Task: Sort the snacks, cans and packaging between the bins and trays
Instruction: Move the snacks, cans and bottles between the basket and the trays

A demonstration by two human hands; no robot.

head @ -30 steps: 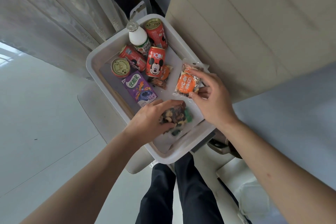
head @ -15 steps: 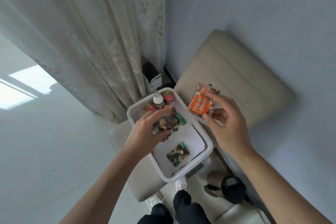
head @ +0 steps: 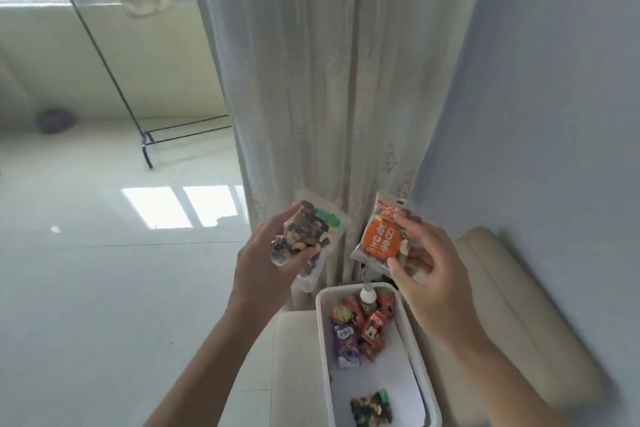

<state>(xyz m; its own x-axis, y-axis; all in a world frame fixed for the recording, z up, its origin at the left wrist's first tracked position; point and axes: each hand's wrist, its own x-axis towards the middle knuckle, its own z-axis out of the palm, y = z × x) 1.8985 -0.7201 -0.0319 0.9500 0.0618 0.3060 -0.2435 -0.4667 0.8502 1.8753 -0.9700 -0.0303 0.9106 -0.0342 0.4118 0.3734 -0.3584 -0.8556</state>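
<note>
Two nut packets hung in the air, well apart. The left hand (head: 263, 263) had its fingers curled round a clear packet (head: 304, 239). The right hand (head: 433, 274) pinched an orange packet (head: 379, 241) by its edge. Below them stood one white bin (head: 412, 340) holding one purple carton (head: 346, 345), one bottle (head: 367, 298), a huddle of red cans (head: 374, 324) too crowded to count, and a third packet (head: 370, 409) near its front rim.

Cans (head: 374, 324), bottle (head: 367, 298), carton (head: 346, 345) at far end of bin (head: 323, 357); nut pack (head: 370, 409), seemingly alone, nearer.
</note>
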